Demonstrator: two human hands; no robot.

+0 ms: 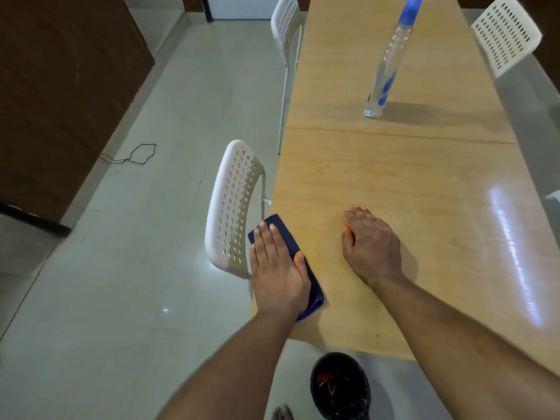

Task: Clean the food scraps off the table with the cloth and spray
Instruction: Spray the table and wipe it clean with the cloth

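The cloth [286, 256], a folded dark blue pad, lies at the left edge of the wooden table [424, 207], at about 7 o'clock in the view, with one corner hanging just past the rim. The left hand [277, 268] lies flat on top of it, fingers straight and together, thumb stretched along the cloth's inner side; it presses rather than grips. The right hand [371, 244] rests palm down on the bare wood just beside it, toward 5 o'clock of the table's middle, fingers loosely bent and holding nothing. Whether any scraps lie under either hand cannot be told.

The spray bottle [386, 68], clear with a blue head, stands upright on the table at 1 o'clock, well apart from both hands, with open tabletop between.

A white perforated chair [233, 207] stands tucked against the table's left edge, its back touching or nearly touching the cloth's outer corner. A second white chair [285, 28] sits farther along the same side at 12 o'clock, and a third [506, 34] at 2 o'clock on the far side. A dark round bin [339, 386] stands on the floor at 6 o'clock, just below the table's near end, with bits of debris inside. A thin black cord [136, 154] lies on the pale tiled floor at 9 o'clock, near a dark brown wall panel [60, 86].
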